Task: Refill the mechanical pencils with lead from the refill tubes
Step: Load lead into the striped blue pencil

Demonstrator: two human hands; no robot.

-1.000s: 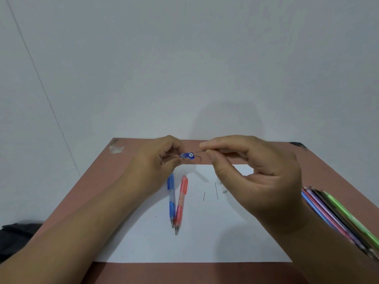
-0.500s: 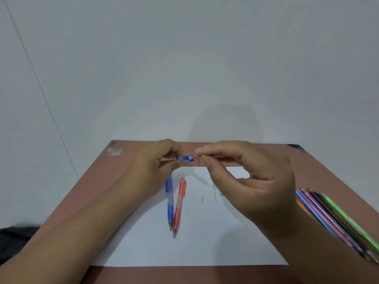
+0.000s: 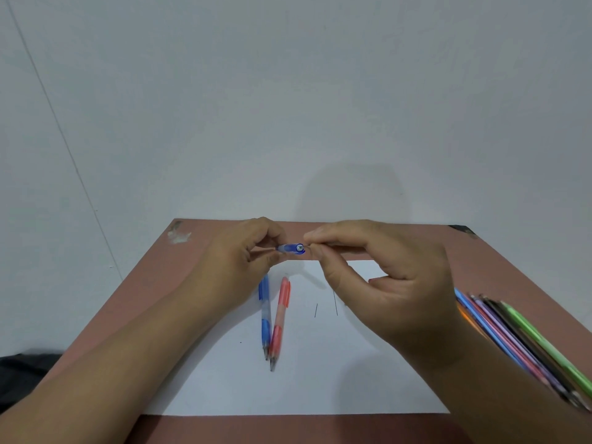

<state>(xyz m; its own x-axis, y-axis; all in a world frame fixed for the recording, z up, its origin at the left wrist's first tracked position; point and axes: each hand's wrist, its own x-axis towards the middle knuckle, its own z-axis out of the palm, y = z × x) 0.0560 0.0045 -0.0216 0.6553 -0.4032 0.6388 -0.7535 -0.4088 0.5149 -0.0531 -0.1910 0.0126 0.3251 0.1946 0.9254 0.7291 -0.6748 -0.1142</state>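
Left hand gripping blue pencil above the paper, right hand pinching something unseen at its open end: best fed slowly, straight in.

You will find no readable text, label, brand or number anywhere here. The pencils carry no legible print. The white paper shows no writing.

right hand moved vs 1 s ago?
Yes. The right hand has closed in leftwards on the open end of the blue pencil that the left hand holds; judged against the paper's far edge.
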